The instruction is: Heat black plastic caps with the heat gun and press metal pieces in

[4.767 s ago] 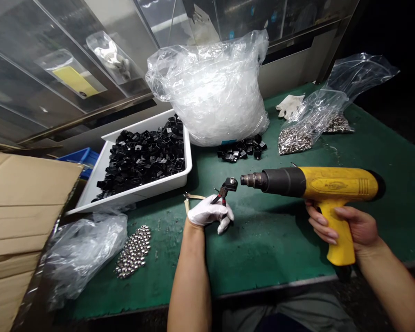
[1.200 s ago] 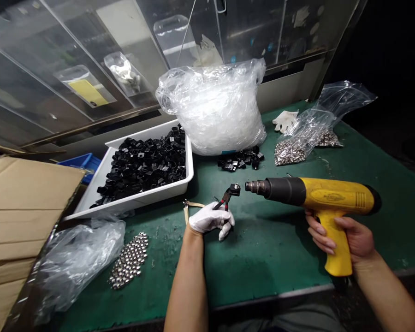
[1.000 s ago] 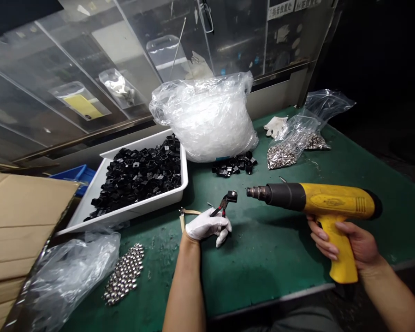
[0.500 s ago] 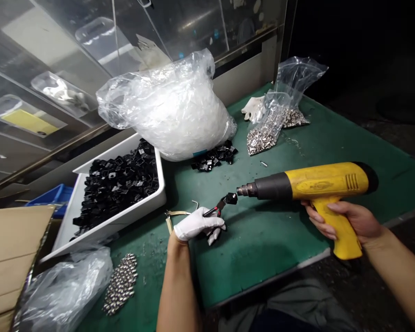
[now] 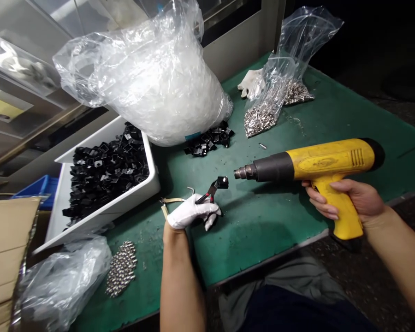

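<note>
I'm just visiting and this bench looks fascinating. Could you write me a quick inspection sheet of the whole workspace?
Surface: green bench top, worn and speckled.
Things in use: pliers holding a small black square piece; yellow heat gun, nozzle pointed toward that piece, not touching it.
Grips: gloved left hand holds the pliers; bare right hand holds the gun's handle.
Clutter: white tray of black square pieces, big clear plastic bag, bag of small metal parts, shiny metal beads, white glove.
Cables: nothing seen.
Surroundings: cardboard box, blue crate.
</note>
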`<state>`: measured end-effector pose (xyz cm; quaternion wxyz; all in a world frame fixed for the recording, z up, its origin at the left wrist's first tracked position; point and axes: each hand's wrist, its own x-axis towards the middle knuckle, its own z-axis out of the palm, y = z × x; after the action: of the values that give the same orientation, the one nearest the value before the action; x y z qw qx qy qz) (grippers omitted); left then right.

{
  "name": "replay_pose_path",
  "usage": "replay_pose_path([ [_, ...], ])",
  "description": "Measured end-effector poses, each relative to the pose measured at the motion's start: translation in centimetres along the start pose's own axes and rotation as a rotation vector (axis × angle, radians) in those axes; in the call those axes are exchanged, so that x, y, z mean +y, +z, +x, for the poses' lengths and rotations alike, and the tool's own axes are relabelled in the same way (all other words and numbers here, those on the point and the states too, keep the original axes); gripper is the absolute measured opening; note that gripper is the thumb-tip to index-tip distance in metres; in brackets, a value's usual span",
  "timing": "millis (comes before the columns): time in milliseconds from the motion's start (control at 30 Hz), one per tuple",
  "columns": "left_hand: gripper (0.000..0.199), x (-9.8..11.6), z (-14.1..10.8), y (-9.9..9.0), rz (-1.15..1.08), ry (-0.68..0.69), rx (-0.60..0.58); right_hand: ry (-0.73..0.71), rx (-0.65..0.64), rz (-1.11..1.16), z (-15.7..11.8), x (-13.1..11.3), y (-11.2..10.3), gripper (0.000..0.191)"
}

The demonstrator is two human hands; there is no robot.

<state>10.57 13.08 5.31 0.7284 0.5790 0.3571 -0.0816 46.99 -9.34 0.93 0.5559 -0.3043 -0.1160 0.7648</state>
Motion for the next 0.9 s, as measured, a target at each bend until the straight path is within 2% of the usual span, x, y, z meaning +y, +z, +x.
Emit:
replay_pose_path([
  [700, 0.033, -0.48, -0.11, -0.23, 0.017, 0.084, -0.074, 0.002, -0.034, -0.075, 0.09, -0.16, 0.05, 0.048],
  [900, 0.034, -0.27, -0.15, -0.09, 0.025, 0.070, -0.070, -0.003, -0.028, -0.090, -0.07, -0.14, 0.02, 0.048],
])
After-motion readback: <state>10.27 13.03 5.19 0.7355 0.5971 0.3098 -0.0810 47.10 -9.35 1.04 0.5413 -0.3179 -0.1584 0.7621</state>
